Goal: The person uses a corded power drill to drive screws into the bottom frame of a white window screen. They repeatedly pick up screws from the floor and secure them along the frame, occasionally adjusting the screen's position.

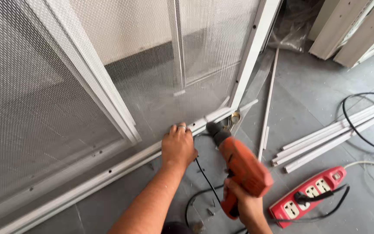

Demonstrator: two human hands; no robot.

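Here, an orange drill (241,167) is gripped by the right hand (245,203), whose fingers are wrapped tight around the handle, and its black nose is aimed at the lower corner of a white screen frame (109,173) that stands on edge on the grey floor (308,99). The left hand (178,147) is laid palm-down on the bottom rail just beside the drill's tip, fingers curled over the rail's upper edge and pressing it rather than pinching anything. The tip itself is hidden behind the chuck, so it cannot be told whether it is seated in a hole.

The step is judged to be best done with the drill kept square to the rail and pushed in a straight line, since a slanted bit is likely to skate across the painted metal. The rail is best braced firmly by the left hand, yet the fingers are better kept a little back from the tip (they sit quite near it now). The mesh (35,99) above the rail is thin and is judged easy to tear if the drill slips upward.

The black cord (204,175) runs under the left wrist toward a red power strip (310,195) at the right; slack is best kept clear of the chuck. 1 bundle of white strips (334,134) lies well apart.
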